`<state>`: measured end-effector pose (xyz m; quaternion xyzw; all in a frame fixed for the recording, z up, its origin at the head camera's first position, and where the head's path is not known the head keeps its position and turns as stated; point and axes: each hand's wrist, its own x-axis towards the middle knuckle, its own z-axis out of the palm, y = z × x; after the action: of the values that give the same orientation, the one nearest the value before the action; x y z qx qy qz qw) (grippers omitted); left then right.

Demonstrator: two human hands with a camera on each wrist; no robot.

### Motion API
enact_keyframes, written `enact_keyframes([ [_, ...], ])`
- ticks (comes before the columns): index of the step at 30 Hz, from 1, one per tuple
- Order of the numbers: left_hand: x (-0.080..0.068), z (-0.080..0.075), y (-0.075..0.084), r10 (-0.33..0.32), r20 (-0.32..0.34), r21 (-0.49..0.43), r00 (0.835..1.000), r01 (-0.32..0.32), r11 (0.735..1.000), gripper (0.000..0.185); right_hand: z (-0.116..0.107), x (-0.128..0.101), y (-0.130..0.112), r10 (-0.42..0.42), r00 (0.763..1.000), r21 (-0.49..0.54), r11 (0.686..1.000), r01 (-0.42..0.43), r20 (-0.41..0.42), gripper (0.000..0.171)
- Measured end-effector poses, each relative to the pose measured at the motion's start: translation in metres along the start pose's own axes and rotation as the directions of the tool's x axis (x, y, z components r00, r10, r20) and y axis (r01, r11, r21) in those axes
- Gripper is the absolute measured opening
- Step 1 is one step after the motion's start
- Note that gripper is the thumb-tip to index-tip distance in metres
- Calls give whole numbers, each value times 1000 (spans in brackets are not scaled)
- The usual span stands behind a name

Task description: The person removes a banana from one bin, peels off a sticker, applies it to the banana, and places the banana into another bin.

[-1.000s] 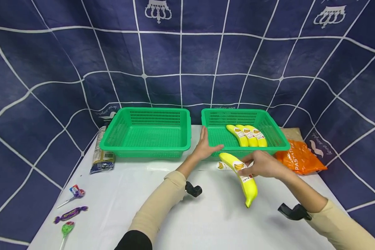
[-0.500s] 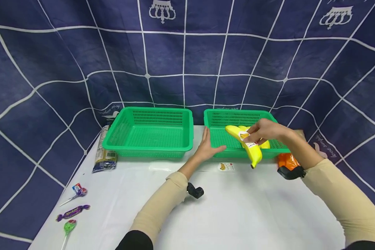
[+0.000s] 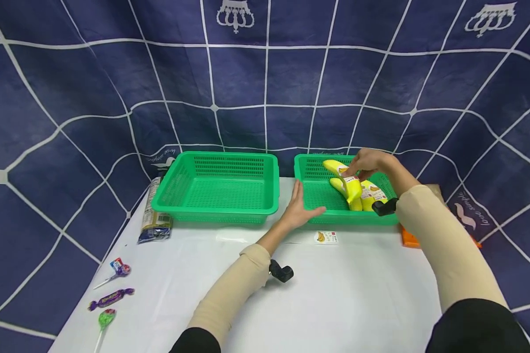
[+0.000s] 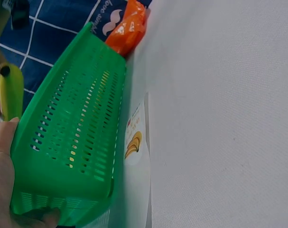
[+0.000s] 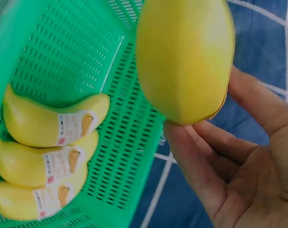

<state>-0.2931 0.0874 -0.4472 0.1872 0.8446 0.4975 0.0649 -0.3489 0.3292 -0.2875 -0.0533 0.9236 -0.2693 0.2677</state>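
My right hand (image 3: 367, 163) pinches a yellow toy banana (image 3: 352, 189) with a white label, holding it over the right green basket (image 3: 318, 215). Below it in that basket lie three similar labelled bananas (image 3: 371, 193), partly covered in the head view by the held one. The right wrist view shows the held banana (image 5: 185, 61) large between thumb and fingers, with the bananas (image 5: 53, 118) side by side to the left. My left hand (image 3: 298, 212) touches the near left corner of this basket, its fingers straight along the side and thumb (image 4: 4, 135) at the front rim.
Left of it stands another green basket (image 3: 221, 215) with nothing inside. A dark-ended packet (image 3: 154, 225) lies beside that one, an orange bag (image 3: 410, 239) at far right. A banana label strip (image 3: 326, 238) lies in front. Two lollipops (image 3: 106, 318) and a wrapped candy (image 3: 111, 298) lie front left.
My right hand has carried the banana from in front of the right basket, up and back, to over the bananas inside. My left hand has stayed at the basket's corner.
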Motion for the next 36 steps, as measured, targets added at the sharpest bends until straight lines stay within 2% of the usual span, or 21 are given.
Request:
enact_keyframes([
  [3, -1, 1, 1, -4, -1, 9, 1000, 4, 1000, 113, 0, 16, 7, 21, 1000, 54, 998, -21, 4, 51],
  [6, -4, 0, 2, -14, -15, 19, 1000, 14, 1000, 113, 3, 30, 12, 34, 999, 89, 995, -35, 18, 54],
  [11, -5, -1, 1, -15, -17, 25, 1000, 15, 1000, 113, 10, 46, 19, 74, 997, 87, 993, -76, 30, 59],
  [17, -4, 0, 2, -11, -13, 13, 1000, 11, 1000, 113, 23, 56, 23, 113, 994, 91, 989, -112, -8, 55],
  [27, -5, 2, 2, -16, 5, 12, 1000, 16, 1000, 110, 40, 81, 38, 235, 971, -73, 969, -237, -39, 41],
  [36, -2, 0, 0, -9, -4, 20, 1000, 9, 1000, 110, 44, 91, 39, 242, 969, -99, 964, -245, -43, 28],
])
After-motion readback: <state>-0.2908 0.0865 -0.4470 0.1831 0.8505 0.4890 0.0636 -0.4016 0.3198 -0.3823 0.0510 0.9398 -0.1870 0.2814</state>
